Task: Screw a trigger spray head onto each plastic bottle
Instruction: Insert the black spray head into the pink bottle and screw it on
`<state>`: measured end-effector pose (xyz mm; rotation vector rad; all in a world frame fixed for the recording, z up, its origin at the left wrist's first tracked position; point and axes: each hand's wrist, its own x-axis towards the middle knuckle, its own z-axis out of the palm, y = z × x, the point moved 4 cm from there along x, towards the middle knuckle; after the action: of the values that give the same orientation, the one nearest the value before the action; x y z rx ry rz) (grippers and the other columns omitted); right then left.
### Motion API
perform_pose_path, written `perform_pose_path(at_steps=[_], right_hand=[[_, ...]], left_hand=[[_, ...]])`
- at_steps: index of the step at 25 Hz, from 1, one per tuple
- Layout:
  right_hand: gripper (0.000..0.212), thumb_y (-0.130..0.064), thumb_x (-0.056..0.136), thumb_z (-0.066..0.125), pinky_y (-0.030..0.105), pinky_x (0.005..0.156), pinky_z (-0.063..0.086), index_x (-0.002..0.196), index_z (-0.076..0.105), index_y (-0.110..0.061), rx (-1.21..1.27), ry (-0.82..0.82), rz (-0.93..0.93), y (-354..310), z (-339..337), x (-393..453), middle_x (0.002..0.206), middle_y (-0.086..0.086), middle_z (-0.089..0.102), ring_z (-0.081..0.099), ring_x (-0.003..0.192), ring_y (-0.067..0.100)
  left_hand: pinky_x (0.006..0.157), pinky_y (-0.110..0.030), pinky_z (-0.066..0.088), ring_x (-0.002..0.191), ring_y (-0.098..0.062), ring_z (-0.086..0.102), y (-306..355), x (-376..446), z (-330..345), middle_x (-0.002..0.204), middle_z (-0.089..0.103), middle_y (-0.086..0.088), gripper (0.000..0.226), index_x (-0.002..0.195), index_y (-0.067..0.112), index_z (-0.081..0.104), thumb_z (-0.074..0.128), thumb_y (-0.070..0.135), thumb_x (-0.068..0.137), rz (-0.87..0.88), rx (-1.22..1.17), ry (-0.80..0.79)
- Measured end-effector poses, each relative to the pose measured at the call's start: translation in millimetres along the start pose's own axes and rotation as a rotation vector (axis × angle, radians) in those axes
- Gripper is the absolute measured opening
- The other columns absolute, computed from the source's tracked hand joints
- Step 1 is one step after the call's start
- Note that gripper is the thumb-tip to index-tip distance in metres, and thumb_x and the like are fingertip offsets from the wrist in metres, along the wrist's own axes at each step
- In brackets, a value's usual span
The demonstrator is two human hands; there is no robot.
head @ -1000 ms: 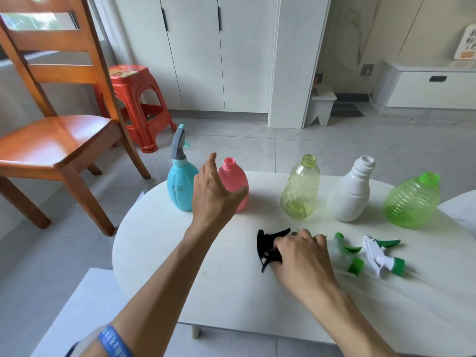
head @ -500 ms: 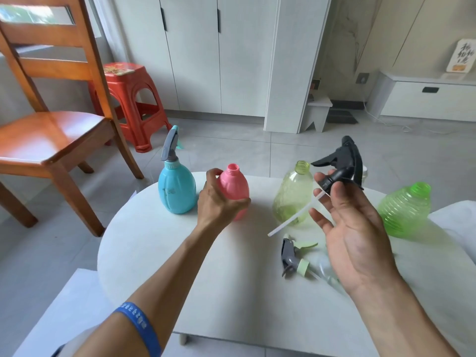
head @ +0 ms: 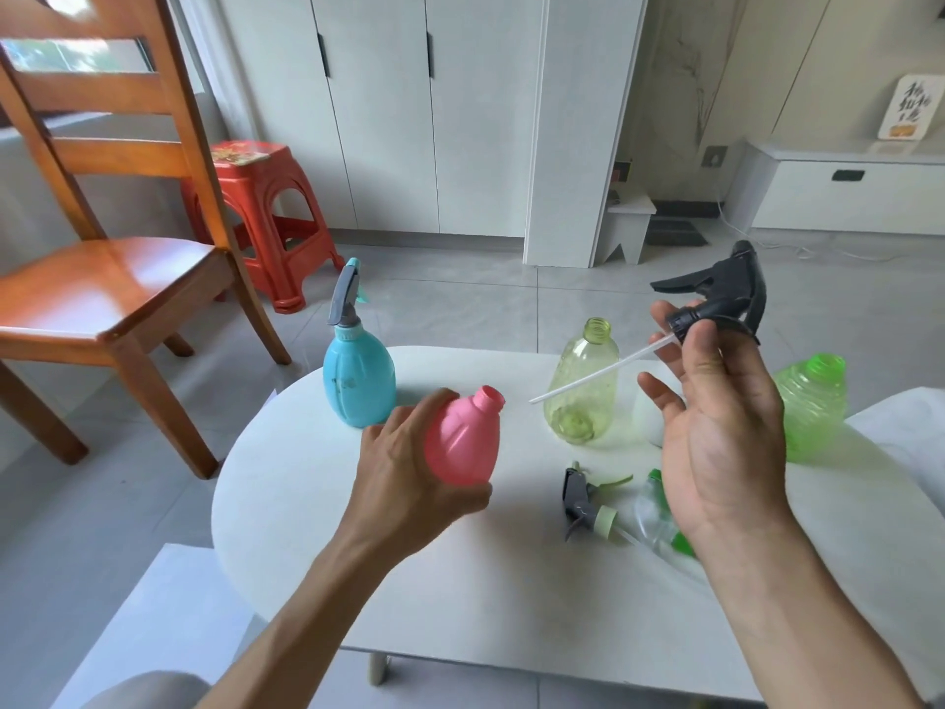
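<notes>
Head view shows the left hand (head: 409,483) cupping the light, likely slippery pink bottle (head: 464,438) low, while the right hand (head: 716,432) pinches the black spray head (head: 716,294) at its collar, best grip for threading.

Left hand (head: 409,483) cupped in a grip, right hand (head: 716,427) raised, fingers pinching

The near half of the white counter (head: 460,580) lies bare. At twelve o'clock a blue bottle (head: 358,386), a clear bottle (head: 583,386) and a green bottle (head: 810,406) block the far edge. Two loose spray heads (head: 588,509) lie at two o'clock.
</notes>
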<state>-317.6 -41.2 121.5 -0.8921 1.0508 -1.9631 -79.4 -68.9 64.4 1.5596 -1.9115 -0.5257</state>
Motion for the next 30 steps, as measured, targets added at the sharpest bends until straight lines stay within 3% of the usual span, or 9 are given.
perform_pose_path(at_steps=[7, 13, 19, 24, 27, 30], right_hand=[[0.019, -0.038, 0.087, 0.06, 0.03, 0.083, 0.046, 0.102, 0.065, -0.027, -0.048, -0.008, 0.002, 14.4, 7.7, -1.8, 0.118, -0.001, 0.073, 0.063, 0.105, 0.01], [0.032, -0.037, 0.083, 0.062, 0.032, 0.081, 0.043, 0.108, 0.064, -0.017, -0.116, -0.088, 0.08, 40.2, 23.9, -13.7, 0.1, -0.013, 0.078, 0.065, 0.094, 0.001], [0.032, -0.035, 0.086, 0.067, 0.04, 0.088, 0.05, 0.11, 0.071, -0.013, -0.156, -0.215, 0.194, 61.1, 32.1, -31.1, 0.111, 0.002, 0.077, 0.069, 0.109, 0.023], [0.037, -0.032, 0.083, 0.064, 0.027, 0.079, 0.053, 0.111, 0.072, -0.01, -0.071, -0.298, 0.268, 58.0, 34.6, -29.5, 0.113, 0.007, 0.077, 0.07, 0.107, 0.022], [0.032, -0.03, 0.084, 0.065, 0.027, 0.083, 0.053, 0.106, 0.074, -0.009, -0.101, -0.374, 0.258, 58.5, 35.2, -29.9, 0.104, 0.006, 0.078, 0.071, 0.099, 0.018], [0.023, -0.027, 0.084, 0.064, 0.021, 0.08, 0.051, 0.099, 0.078, -0.016, -0.128, -0.463, 0.295, 55.7, 36.3, -28.8, 0.098, 0.002, 0.078, 0.07, 0.094, 0.013]], left_hand=[[0.082, -0.029, 0.038, 0.103, -0.022, 0.044, 1.9, -10.5, 10.7, 0.119, 0.053, 0.012, 0.092, 0.138, 0.04, 0.045, 0.083, 0.046, 0.054, 0.064, 0.02, -0.064], [0.086, -0.035, 0.048, 0.106, -0.024, 0.046, 15.0, -14.2, 10.1, 0.124, 0.049, 0.007, 0.091, 0.137, 0.05, 0.034, 0.077, 0.051, 0.057, 0.116, 0.012, -0.065], [0.086, -0.036, 0.049, 0.104, -0.023, 0.05, 22.8, -12.2, 6.8, 0.116, 0.05, 0.008, 0.089, 0.134, 0.054, 0.035, 0.076, 0.053, 0.055, 0.122, -0.077, -0.046], [0.08, -0.029, 0.049, 0.098, -0.018, 0.052, 24.7, -12.1, 4.9, 0.104, 0.051, 0.012, 0.085, 0.128, 0.058, 0.036, 0.081, 0.05, 0.057, 0.133, -0.109, -0.082], [0.082, -0.029, 0.052, 0.099, -0.014, 0.055, 24.1, -11.5, 2.9, 0.105, 0.055, 0.013, 0.081, 0.122, 0.064, 0.036, 0.081, 0.053, 0.054, 0.113, -0.152, -0.125], [0.082, -0.036, 0.059, 0.1, -0.008, 0.062, 22.6, -11.3, 4.2, 0.111, 0.06, 0.015, 0.081, 0.121, 0.067, 0.043, 0.081, 0.054, 0.05, 0.038, -0.275, -0.215]])
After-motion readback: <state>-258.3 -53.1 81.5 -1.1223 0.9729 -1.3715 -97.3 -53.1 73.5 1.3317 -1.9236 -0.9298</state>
